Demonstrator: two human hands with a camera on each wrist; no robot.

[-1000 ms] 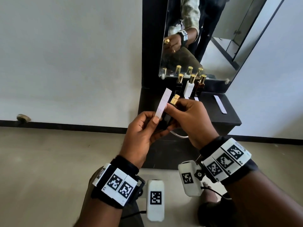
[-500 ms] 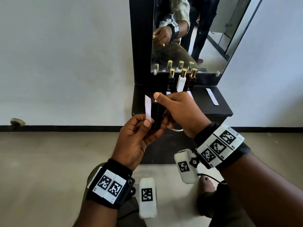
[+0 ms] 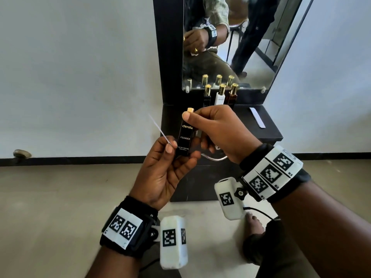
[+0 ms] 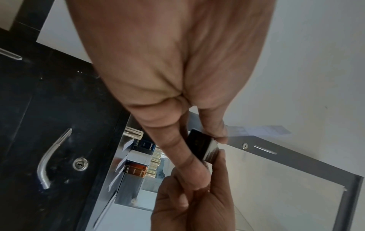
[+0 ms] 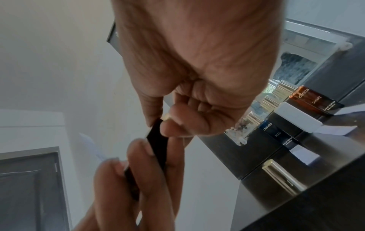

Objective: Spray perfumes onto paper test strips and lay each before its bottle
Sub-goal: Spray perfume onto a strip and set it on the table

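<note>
My right hand [image 3: 200,125] grips a black perfume bottle [image 3: 185,135] near its top, thumb just under the gold nozzle [image 3: 190,109]. The label faces me and the bottle stands upright. My left hand [image 3: 172,150] pinches a white paper test strip [image 3: 159,130] between thumb and forefinger, while its other fingers support the bottle's base. The strip leans up and to the left, edge-on, apart from the nozzle. The right wrist view shows the bottle [image 5: 158,143] and strip [image 5: 90,146]. In the left wrist view the strip [image 4: 256,130] is blurred.
Three gold-capped bottles, dark [image 3: 207,95], white [image 3: 220,96] and amber [image 3: 232,95], stand on a black shelf [image 3: 251,135] below a mirror [image 3: 251,57]. One loose strip [image 3: 257,117] lies at the shelf's right. A gold cap [image 5: 282,176] lies on the shelf.
The strip has swung away to the left of the nozzle and now shows edge-on. The bottle's label has turned toward me, and the right thumb has come off the nozzle top.
</note>
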